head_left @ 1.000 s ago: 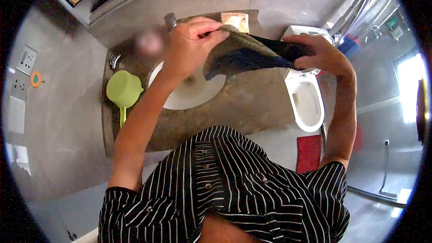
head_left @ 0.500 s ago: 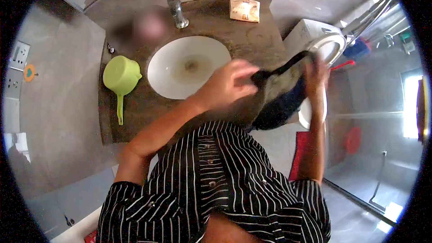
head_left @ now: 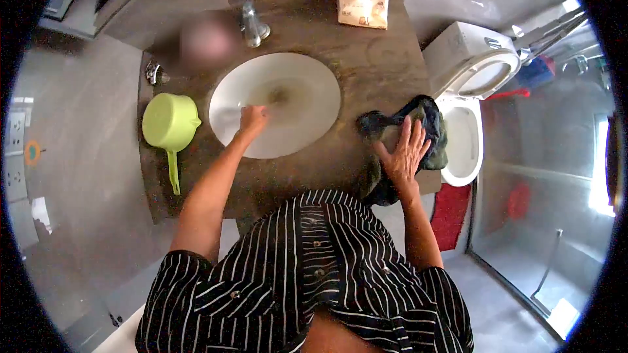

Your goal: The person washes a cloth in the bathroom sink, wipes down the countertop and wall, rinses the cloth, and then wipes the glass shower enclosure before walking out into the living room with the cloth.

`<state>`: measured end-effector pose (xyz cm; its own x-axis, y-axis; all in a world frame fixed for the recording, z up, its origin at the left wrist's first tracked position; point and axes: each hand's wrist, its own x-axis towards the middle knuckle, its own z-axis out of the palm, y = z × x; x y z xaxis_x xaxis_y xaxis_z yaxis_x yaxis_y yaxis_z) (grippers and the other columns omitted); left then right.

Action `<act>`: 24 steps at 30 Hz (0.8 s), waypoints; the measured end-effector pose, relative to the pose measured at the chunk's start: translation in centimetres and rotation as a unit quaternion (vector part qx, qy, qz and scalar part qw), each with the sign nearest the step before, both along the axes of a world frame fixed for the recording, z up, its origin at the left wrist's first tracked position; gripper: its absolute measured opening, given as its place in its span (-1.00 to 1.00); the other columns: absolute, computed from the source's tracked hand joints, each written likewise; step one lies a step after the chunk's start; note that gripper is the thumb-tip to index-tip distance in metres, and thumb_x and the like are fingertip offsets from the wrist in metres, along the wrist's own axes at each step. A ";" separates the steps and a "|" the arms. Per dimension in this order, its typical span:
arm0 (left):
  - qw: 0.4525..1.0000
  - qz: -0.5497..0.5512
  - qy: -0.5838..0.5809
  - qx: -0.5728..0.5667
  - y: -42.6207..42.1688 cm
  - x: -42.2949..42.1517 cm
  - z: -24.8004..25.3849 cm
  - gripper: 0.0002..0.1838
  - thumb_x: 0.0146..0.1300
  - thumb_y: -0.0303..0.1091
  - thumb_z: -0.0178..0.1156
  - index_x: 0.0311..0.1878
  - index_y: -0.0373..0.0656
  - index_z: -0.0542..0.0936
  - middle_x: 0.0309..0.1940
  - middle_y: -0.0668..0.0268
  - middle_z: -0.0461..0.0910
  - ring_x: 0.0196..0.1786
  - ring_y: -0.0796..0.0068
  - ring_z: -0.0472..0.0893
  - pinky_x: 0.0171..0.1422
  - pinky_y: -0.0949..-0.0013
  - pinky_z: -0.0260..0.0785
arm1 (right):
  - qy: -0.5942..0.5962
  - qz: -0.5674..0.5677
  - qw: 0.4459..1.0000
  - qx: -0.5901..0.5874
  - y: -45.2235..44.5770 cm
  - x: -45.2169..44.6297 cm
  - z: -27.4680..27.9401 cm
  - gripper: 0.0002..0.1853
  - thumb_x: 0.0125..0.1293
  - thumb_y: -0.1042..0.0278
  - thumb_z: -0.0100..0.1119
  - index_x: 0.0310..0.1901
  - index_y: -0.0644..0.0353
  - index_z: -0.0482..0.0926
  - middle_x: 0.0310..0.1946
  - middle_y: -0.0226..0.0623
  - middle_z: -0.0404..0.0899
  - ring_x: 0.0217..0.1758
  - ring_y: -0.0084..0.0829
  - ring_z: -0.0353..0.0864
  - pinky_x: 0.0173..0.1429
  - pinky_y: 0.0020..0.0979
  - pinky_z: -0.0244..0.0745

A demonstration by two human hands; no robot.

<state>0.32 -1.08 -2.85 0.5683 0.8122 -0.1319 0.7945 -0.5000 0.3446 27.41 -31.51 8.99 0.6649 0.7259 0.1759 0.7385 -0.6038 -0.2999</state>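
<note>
A dark, crumpled cloth (head_left: 428, 117) lies on the right end of the brown countertop (head_left: 314, 173), part of it over the front edge. On top of it rests my right hand (head_left: 405, 150), its fingers spread and the palm down. My left hand (head_left: 254, 119) is over the left part of the white sink basin (head_left: 307, 114), with its fingers curled together. Whether anything is inside those fingers is too small to tell. Murky water or residue shows around the drain.
A green dipper (head_left: 170, 121) sits left of the basin, a metal tap (head_left: 249, 23) behind it. At the back right lies a paper packet (head_left: 363, 8). The toilet (head_left: 463, 144) stands right of the counter, with a red mat (head_left: 450, 216) on the floor.
The cloth, earlier held up and stretched between both hands, is now down on the counter at the right. My left hand has let go of it and moved left over the basin.
</note>
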 end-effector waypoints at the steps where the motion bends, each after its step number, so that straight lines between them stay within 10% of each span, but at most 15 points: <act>1: 1.000 0.006 0.008 0.016 0.4 0.2 -0.9 -0.68 -0.03 -0.25 0.29 -0.17 -0.13 0.65 -0.21 0.08 0.63 -0.07 0.08 0.58 0.08 0.17 0.38 | 0.003 -0.010 1.000 0.014 0.7 0.5 -0.2 -0.04 -0.02 -0.19 0.26 0.34 0.15 0.10 0.30 0.12 0.06 0.38 0.14 -0.02 0.36 0.22 -0.23; 11: 0.998 -0.042 0.003 -0.038 3.4 3.3 -5.0 -0.64 0.06 -0.45 0.14 -0.02 -0.03 0.59 -0.02 0.00 0.44 0.16 -0.07 0.33 0.30 -0.07 0.09 | -0.046 -0.006 0.999 -0.016 4.6 4.3 -1.2 -0.09 -0.07 -0.15 0.30 0.27 0.17 0.19 0.29 0.15 0.05 0.35 0.16 -0.01 0.40 0.09 -0.17; 15: 0.972 -0.167 -0.064 0.154 4.5 1.6 -9.7 -0.65 -0.01 -0.50 0.13 -0.09 -0.11 0.59 -0.03 0.00 0.43 0.12 -0.06 0.34 0.18 -0.06 0.17 | -0.039 0.001 0.999 -0.016 4.7 3.9 -1.2 -0.10 -0.05 -0.13 0.30 0.28 0.15 0.18 0.29 0.12 0.04 0.35 0.16 -0.02 0.39 0.09 -0.15; 24: 0.986 -0.142 -0.060 0.065 4.4 4.0 -4.7 -0.73 0.01 -0.44 0.23 -0.15 -0.19 0.56 -0.17 0.09 0.47 0.02 0.01 0.41 0.04 0.07 0.29 | 0.002 0.019 1.000 0.021 4.3 4.9 -0.3 0.02 -0.10 -0.15 0.34 0.32 0.22 0.08 0.29 0.19 0.02 0.32 0.23 0.00 0.36 0.13 -0.09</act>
<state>4.28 3.30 -7.57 0.7806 0.6234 0.0450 0.5730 -0.7425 0.3468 32.27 -27.20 8.68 0.6371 0.7430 0.2049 0.7601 -0.5614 -0.3273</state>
